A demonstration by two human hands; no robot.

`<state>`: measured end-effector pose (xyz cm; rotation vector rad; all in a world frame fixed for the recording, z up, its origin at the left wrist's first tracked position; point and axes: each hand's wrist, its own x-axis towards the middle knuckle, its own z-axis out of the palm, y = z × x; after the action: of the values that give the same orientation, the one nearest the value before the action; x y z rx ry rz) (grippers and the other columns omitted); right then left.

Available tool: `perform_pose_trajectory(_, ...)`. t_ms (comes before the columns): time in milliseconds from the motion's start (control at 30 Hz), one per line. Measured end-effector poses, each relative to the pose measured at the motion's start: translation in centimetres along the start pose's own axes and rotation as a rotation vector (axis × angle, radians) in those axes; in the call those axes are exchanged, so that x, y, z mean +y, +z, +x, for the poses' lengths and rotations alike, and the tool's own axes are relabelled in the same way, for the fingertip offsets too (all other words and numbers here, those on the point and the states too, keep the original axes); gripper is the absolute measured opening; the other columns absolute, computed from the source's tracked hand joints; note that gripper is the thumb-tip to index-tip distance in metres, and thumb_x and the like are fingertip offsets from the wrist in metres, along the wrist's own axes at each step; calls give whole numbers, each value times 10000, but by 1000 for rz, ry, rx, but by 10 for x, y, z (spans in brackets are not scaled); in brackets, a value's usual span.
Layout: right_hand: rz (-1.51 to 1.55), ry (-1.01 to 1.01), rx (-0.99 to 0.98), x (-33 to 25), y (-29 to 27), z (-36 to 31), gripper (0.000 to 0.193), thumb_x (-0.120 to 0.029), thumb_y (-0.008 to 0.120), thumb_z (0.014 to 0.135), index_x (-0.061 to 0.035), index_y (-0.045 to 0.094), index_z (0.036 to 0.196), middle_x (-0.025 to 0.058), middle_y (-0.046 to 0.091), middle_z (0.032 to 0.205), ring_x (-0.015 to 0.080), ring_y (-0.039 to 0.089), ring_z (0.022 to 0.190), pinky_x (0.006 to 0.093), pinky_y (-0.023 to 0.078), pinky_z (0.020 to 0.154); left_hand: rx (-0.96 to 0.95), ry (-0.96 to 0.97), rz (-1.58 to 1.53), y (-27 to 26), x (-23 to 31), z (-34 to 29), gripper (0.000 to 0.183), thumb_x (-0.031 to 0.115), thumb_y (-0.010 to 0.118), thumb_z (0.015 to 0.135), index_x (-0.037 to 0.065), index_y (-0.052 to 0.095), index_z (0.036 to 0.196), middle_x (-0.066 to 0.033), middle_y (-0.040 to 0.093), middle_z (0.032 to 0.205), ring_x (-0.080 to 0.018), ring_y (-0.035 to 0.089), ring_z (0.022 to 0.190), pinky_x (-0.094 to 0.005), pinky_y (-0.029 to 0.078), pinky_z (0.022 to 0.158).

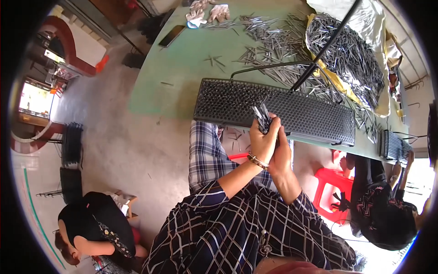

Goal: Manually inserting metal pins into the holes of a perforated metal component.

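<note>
My left hand (261, 142), with a bracelet at the wrist, is closed around a bundle of thin metal pins (262, 118), whose tips fan out above the fingers. Pressed against it is my right hand (282, 157), its fingers curled in; whatever they grip is hidden. Just beyond both hands lies a long black perforated rack (315, 116), full of small round holes, with a wire handle (269, 67). Small glints show in the holes of its left part, too fine to make out. The rack's near edge overhangs the green table (150, 93).
Loose pins (273, 39) are strewn behind the rack, beside an open sack (349, 55) heaped with more. A phone (172, 36) and gloves (207, 14) lie at the far left. One person (381, 208) works at another rack on the right; another (98, 223) bends over at lower left.
</note>
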<state>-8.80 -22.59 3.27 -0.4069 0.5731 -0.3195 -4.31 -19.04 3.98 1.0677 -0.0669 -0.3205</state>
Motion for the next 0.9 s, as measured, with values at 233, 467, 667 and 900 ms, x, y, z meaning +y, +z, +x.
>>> perform_pose_trajectory(233, -296, 42, 127, 28, 25, -1, 410, -308, 299, 1008, -56, 424, 1306, 98, 512, 1235, 225, 500, 1114, 354, 416, 959, -105, 491, 599, -43, 15, 5, 167, 120, 668, 776, 8, 571, 852, -143, 605, 809, -320, 587, 774, -401, 438, 727)
perform_pose_trajectory(467, 228, 227, -286, 16, 7, 29, 289, -312, 456, 969, -70, 584, 1061, 70, 629, 1024, 190, 595, 930, 346, 484, 865, -125, 640, 480, -50, 30, 18, 166, 90, 689, 732, 24, 586, 844, -138, 624, 923, -320, 580, 948, -407, 406, 860)
perform_pose_trajectory(667, -7, -51, -203, 33, 10, 35, 335, -325, 420, 983, -47, 556, 1111, 73, 576, 1118, 180, 524, 1061, 336, 420, 971, -65, 349, 21, -51, 12, 18, 64, 4, 566, 872, 17, 620, 904, -66, 654, 1006, -204, 548, 1111, -366, 398, 992)
perform_pose_trajectory(900, -385, -322, -63, 57, 37, 19, 386, -265, 412, 995, -9, 490, 1274, 65, 576, 1128, 141, 530, 1043, 279, 426, 943, 98, -206, -539, -70, 10, 15, 133, 213, 572, 919, 83, 549, 910, -21, 605, 875, -140, 581, 857, -309, 480, 846)
